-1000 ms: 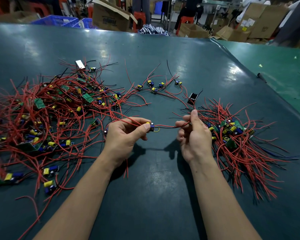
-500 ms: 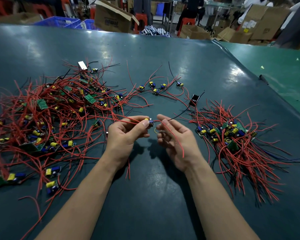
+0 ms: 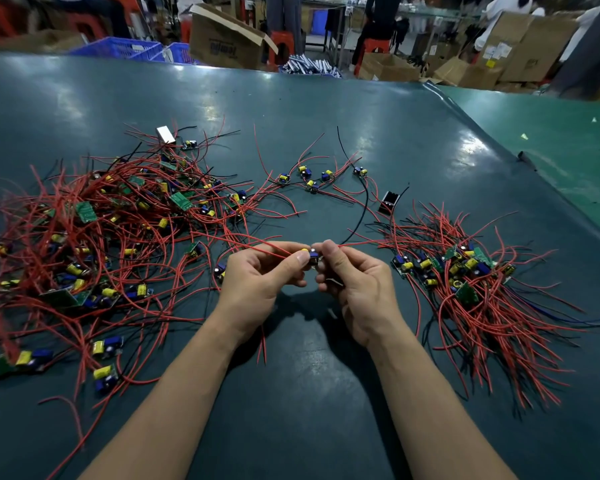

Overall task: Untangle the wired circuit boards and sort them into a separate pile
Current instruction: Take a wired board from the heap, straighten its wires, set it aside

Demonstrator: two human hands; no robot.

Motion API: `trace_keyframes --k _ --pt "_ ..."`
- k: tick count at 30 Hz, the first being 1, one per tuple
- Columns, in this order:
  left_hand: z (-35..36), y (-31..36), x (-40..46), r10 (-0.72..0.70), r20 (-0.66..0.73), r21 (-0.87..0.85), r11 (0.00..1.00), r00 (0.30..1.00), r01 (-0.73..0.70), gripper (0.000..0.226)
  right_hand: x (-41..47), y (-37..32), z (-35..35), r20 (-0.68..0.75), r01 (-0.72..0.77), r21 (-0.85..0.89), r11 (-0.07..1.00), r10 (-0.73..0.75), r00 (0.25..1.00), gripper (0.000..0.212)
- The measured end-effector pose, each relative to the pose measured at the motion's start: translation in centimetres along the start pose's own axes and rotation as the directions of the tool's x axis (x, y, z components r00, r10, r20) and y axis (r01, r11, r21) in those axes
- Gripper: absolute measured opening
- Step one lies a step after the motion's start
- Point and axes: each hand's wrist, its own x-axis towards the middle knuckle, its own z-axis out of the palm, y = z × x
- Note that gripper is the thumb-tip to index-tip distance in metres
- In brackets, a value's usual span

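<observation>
Big teal table (image 3: 326, 393) in a warehouse, boxes (image 3: 222, 39) sitting out back. Both hands are meeting mid-table: left hand (image 3: 260, 278) and right hand (image 3: 357, 282) are each pinching one small board (image 3: 311, 255), between the tangle (image 3: 111, 230) and the sorted pile (image 3: 471, 278).

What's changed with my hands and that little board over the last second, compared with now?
The right hand, a second ago off to the right by the sorted pile, let go of the wire, opened, then moved left. It now pinches the small circuit board together with the left hand, which held it throughout. The tangled heap and the table look unchanged.
</observation>
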Motion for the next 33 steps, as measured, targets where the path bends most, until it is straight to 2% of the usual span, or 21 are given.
trace_keyframes --k 4,8,11,15,19,23,25,28,30,33 --pt "0.0 0.2 0.1 -0.018 -0.026 -0.093 0.996 1.0 0.016 0.011 0.5 -0.5 -0.6 -0.018 -0.009 0.092 0.996 0.011 1.0 0.02" --pt "0.2 0.1 -0.1 -0.004 0.03 -0.073 0.997 1.0 0.007 0.011 0.8 -1.0 -1.1 -0.03 -0.072 0.126 0.989 0.076 0.997 0.024" --pt "0.1 0.0 0.0 0.012 0.007 0.005 1.0 1.0 -0.012 0.008 0.9 -0.6 -1.4 -0.17 0.054 -0.008 0.999 -0.054 0.984 0.021" --pt "0.1 0.2 0.0 0.038 0.01 0.032 0.999 0.999 -0.039 0.008 1.2 -0.7 -1.7 -0.364 0.203 -0.113 0.973 -0.231 0.902 0.023" --pt "0.4 0.2 -0.2 0.068 0.027 0.054 0.996 0.997 -0.07 0.006 1.6 -0.9 -2.1 -0.489 0.248 -0.15 0.957 -0.289 0.823 0.025" --pt "0.7 0.3 -0.2 0.075 0.036 0.068 0.995 0.997 -0.077 0.01 1.7 -1.0 -2.1 -0.545 0.206 0.036 0.978 -0.154 0.824 0.029" --pt "0.8 0.3 -0.3 0.074 0.065 0.077 0.994 0.995 -0.078 0.009 1.7 -1.4 -2.2 -0.55 0.143 0.233 0.962 0.009 0.835 0.035" --pt "0.9 0.2 -0.6 0.045 0.128 0.106 0.993 0.991 -0.058 0.008 1.6 -2.0 -2.8 -0.403 -0.025 0.538 0.843 0.283 0.87 0.039" --pt "0.7 0.2 -0.6 0.037 0.133 0.099 0.994 0.99 -0.051 0.008 1.6 -2.2 -2.9 -0.312 -0.078 0.593 0.801 0.318 0.895 0.041" --pt "0.3 0.0 -0.2 0.042 0.105 0.083 0.995 0.994 -0.051 0.009 1.6 -2.3 -2.8 -0.313 -0.024 0.539 0.842 0.227 0.922 0.037"
